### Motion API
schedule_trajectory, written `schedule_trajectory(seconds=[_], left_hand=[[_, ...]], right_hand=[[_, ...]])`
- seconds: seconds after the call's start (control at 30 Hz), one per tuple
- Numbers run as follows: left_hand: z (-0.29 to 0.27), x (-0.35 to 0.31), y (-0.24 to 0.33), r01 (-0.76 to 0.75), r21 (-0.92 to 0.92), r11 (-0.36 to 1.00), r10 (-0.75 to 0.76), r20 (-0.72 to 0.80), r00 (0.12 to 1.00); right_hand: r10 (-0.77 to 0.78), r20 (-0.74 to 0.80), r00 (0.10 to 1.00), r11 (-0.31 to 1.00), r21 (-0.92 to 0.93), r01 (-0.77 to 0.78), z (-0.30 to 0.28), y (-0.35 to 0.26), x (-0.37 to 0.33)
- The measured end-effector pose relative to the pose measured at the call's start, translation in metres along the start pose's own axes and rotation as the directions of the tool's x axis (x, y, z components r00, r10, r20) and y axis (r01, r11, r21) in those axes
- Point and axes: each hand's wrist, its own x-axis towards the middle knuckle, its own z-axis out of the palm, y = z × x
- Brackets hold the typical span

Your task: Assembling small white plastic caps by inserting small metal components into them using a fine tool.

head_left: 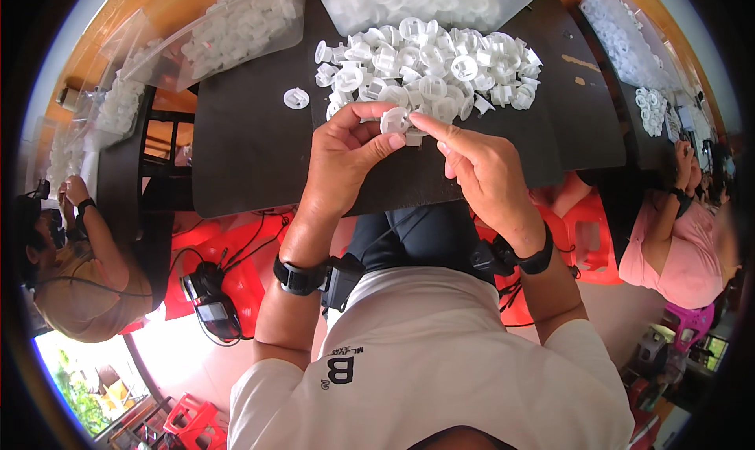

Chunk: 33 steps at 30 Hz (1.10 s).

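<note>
Above the near edge of the dark table, my left hand (pixel 344 145) pinches a small white round plastic fitting (pixel 393 121) between thumb and fingers. The fitting's open, ring-like face shows. My right hand (pixel 489 165) is beside it, its index finger stretched out with the tip at the fitting's right side. The other right fingers are bent and grip nothing that I can see. Just beyond my hands lies a wide pile of similar white plastic fittings (pixel 429 64). A single loose fitting (pixel 296 98) rests on the table left of the pile.
The dark table (pixel 252 151) carries a clear bin (pixel 440 5) of fittings behind the pile. Another bin (pixel 244 37) is at the far left, a third (pixel 629 37) at the far right. One person (pixel 86 269) works at left, another (pixel 668 237) at right. Red stools (pixel 594 241) stand nearby.
</note>
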Motion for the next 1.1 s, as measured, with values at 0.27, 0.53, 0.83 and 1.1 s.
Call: schedule_trajectory(seconds=[0.27,0.53,0.83,1.1], left_hand=[[0.000,0.001,0.000,0.000,-0.046,0.999,-0.001,-0.027,1.000],[0.000,0.001,0.000,-0.004,-0.039,0.999,0.003,-0.019,1.000],[0.000,0.001,-0.001,-0.016,-0.041,0.999,0.016,-0.017,1.000],[0.001,0.000,-0.001,-0.021,-0.016,1.000,0.021,-0.018,1.000]], right_hand=[[-0.106,-0.052,0.993,0.994,-0.006,0.106,0.001,0.002,0.007],[-0.082,-0.033,0.996,0.996,-0.023,0.081,-0.001,-0.005,0.009],[-0.071,-0.012,0.997,0.996,-0.051,0.070,-0.002,-0.007,0.008],[-0.063,0.004,0.998,0.996,-0.058,0.063,-0.001,-0.006,0.006]])
